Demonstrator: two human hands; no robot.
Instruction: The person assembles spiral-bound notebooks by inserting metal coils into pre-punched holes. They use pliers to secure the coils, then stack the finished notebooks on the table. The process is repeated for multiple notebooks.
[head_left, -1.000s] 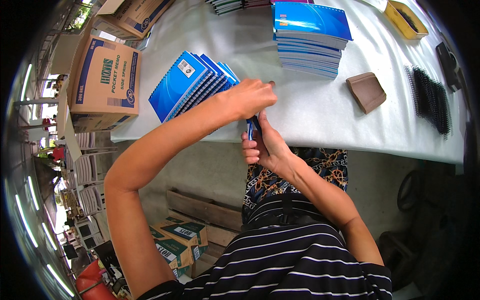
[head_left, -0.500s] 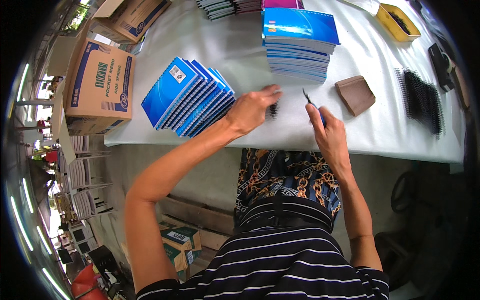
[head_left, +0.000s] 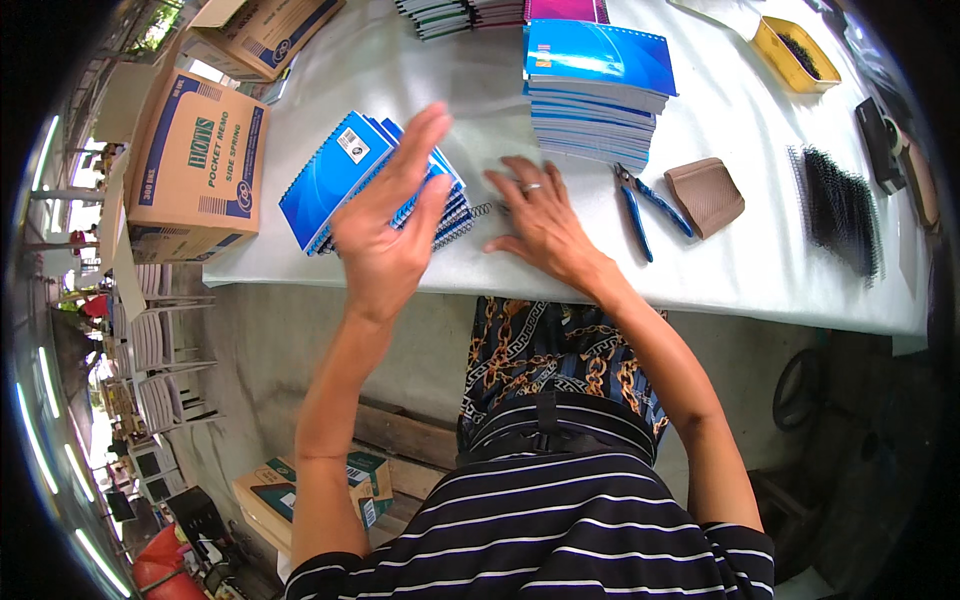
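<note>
My left hand (head_left: 385, 235) is raised over a leaning stack of blue spiral notebooks (head_left: 325, 185), hiding part of it. Its fingers are stretched out and nothing shows in them. My right hand (head_left: 548, 222) lies low over the white tabletop with fingers spread, empty, a ring on one finger. Between the two hands, a dark wire coil (head_left: 480, 213) sticks out from the stack's right edge. Blue-handled cutting pliers (head_left: 640, 205) rest on the cloth to the right of my right hand, their handles apart. A brown folded pad (head_left: 705, 196) sits beside them.
A taller stack of blue notebooks (head_left: 600, 60) stands at the back centre. Loose black coils (head_left: 842, 215) lie at the right, below a yellow tub (head_left: 798, 55) and near a dark tape dispenser (head_left: 880, 145). Cardboard boxes (head_left: 195, 155) stand at the left. The table's front edge (head_left: 700, 300) runs before me.
My right hand has let go of the pliers, which now lie on the table, and moved left. My left hand has shifted left and risen over the notebook stack.
</note>
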